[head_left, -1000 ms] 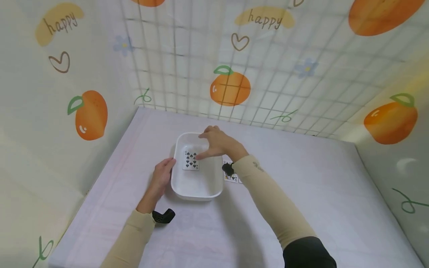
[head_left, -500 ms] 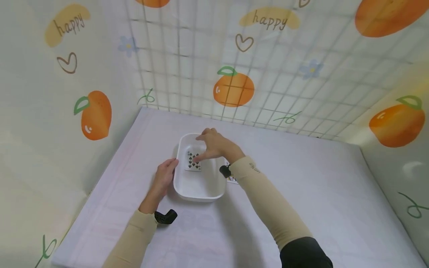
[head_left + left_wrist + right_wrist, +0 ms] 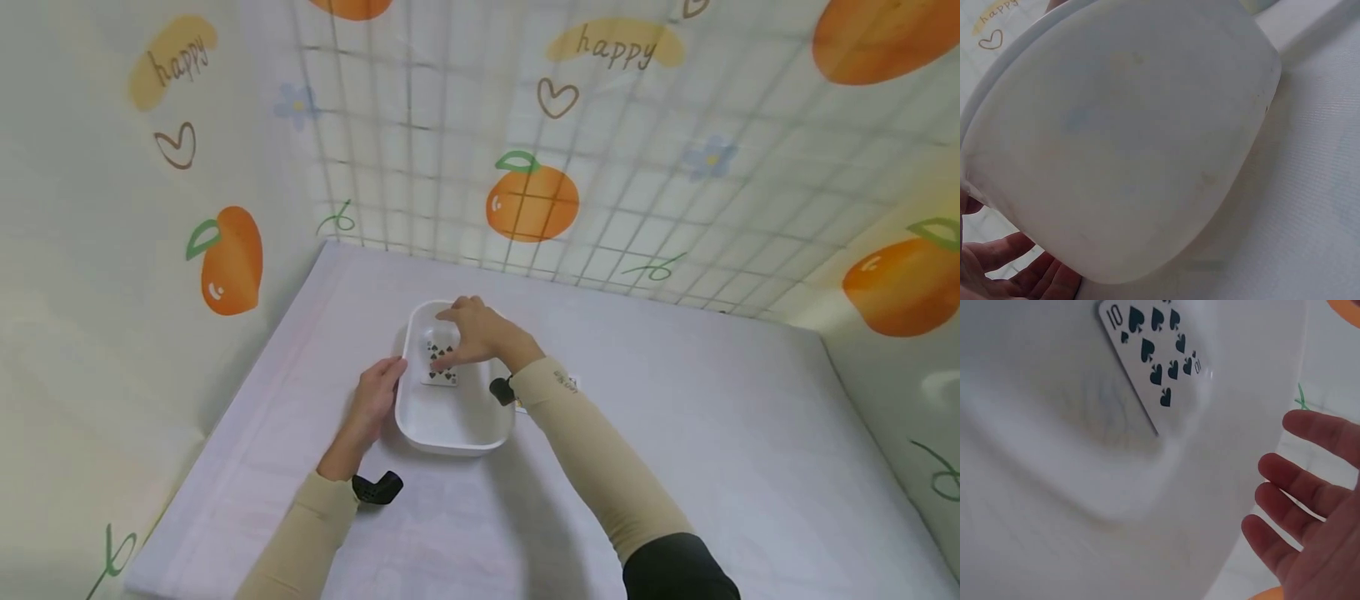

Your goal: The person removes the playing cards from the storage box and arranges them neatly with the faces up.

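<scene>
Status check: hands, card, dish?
Left hand open against white oval dish. Right hand open above ten-of-spades card lying in it. Nothing blocking.

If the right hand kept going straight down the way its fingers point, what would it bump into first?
Probably the ten of spades playing card lying flat in the white oval plastic tub; the right hand hovers just above it, though depth is uncertain.

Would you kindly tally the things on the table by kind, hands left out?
White dish: 1
Playing cards: 2, the ten of spades lying in the dish, and another card on the table beside it, mostly hidden by the right sleeve
Total: 3
</scene>
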Motion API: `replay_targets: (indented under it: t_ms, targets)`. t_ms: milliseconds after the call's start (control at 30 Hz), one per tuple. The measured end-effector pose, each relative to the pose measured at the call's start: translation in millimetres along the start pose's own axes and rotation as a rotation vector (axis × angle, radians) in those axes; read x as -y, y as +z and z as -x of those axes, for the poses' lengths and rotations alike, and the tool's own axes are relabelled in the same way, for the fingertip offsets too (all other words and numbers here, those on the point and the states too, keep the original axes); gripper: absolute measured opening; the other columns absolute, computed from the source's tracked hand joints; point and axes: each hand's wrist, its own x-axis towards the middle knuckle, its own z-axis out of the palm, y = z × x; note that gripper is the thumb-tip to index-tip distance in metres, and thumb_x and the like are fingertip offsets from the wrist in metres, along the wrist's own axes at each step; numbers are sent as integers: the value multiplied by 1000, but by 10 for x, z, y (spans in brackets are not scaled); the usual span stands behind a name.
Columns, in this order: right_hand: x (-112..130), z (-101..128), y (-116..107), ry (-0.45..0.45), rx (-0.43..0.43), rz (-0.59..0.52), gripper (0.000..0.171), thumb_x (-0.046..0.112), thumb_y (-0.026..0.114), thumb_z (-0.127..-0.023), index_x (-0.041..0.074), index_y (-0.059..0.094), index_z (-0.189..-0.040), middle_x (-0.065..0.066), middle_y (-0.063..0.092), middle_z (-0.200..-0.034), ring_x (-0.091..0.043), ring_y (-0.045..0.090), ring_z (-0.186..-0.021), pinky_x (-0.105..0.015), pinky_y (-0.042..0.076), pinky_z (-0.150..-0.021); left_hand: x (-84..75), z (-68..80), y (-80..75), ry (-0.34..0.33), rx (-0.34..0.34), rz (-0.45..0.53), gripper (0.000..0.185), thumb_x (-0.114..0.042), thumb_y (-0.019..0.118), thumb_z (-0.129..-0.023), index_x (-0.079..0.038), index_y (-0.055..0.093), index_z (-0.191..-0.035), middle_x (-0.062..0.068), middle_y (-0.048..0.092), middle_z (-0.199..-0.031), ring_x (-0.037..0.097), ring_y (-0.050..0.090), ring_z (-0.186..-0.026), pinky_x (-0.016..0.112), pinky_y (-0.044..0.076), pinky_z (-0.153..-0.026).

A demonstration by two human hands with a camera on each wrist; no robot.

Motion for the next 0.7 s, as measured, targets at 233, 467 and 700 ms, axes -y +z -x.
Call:
replay_targets:
  t_ms: [233,467,700]
  targets:
    - [19,-52,53,-14,-3,20,95,65,76,-71,13,49,-146,-16,48,-142,-34,43,-129,-50,43,-102,-7,-4,0,2,-18,-18,43,-25,51,-103,4,55,-134,22,57,-134,34,53,-125,46,40,-107]
    - [23,-128,136,-5,16,-19,94,61,78,-72,13,48,-147,-16,47,-144,-40,37,-136,-54,35,-109,4,-23,-7,2,-9,-13,44,-26,51,-103,4,55,-134,22,57,-134,35,53,-125,46,40,-107]
    - [16,-213,221,4,31,-8,94,59,80,-72,13,47,-147,-15,46,-143,-29,41,-130,-47,37,-108,20,-57,-13,18,-22,-1,42,-25,53,-102,5,57,-132,23,59,-131,35,55,-123,46,42,-105]
